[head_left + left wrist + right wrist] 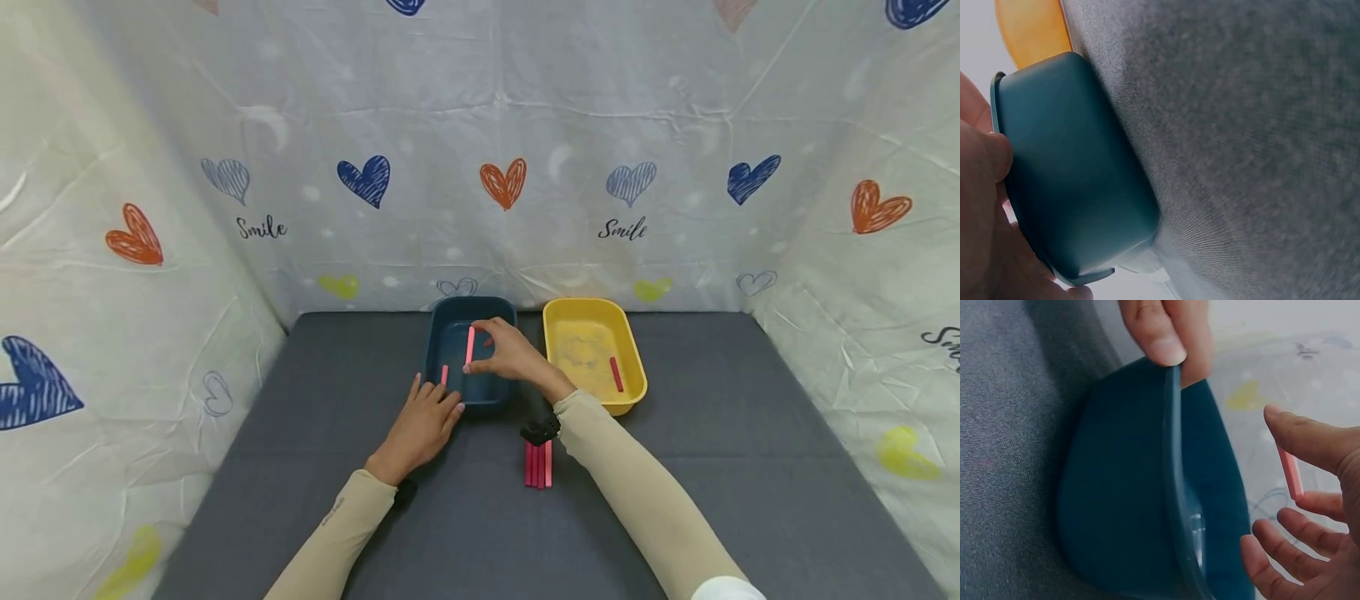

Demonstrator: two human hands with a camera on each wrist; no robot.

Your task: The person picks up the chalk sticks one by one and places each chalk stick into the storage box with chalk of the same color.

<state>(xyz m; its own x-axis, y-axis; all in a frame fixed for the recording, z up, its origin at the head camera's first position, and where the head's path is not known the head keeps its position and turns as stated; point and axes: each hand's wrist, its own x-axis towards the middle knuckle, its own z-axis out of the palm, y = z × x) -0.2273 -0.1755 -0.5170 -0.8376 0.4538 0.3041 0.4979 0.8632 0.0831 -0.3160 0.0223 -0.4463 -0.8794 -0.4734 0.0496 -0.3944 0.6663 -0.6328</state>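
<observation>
Above the dark teal bin [489, 403], my right hand [513, 354] pinches a pink stick [470, 345] by its two ends, between thumb and finger. In the right wrist view that stick [1291, 474] spans the gap, with the other fingers spread loosely. My left hand [424, 421] grips the near left rim of the bin, thumb [999, 156] on the outer wall and fingers over the edge. Inside the bin lie a pink stick [445, 374] and a small piece of a red stick [488, 342], partly hidden by my right hand.
Right of the teal bin stands a yellow bin [636, 367] holding a dark red stick [616, 374]. Several red and pink sticks [538, 465] lie side by side on the grey tabletop, partly under my right wrist. A printed curtain [555, 250] hangs behind and at both sides.
</observation>
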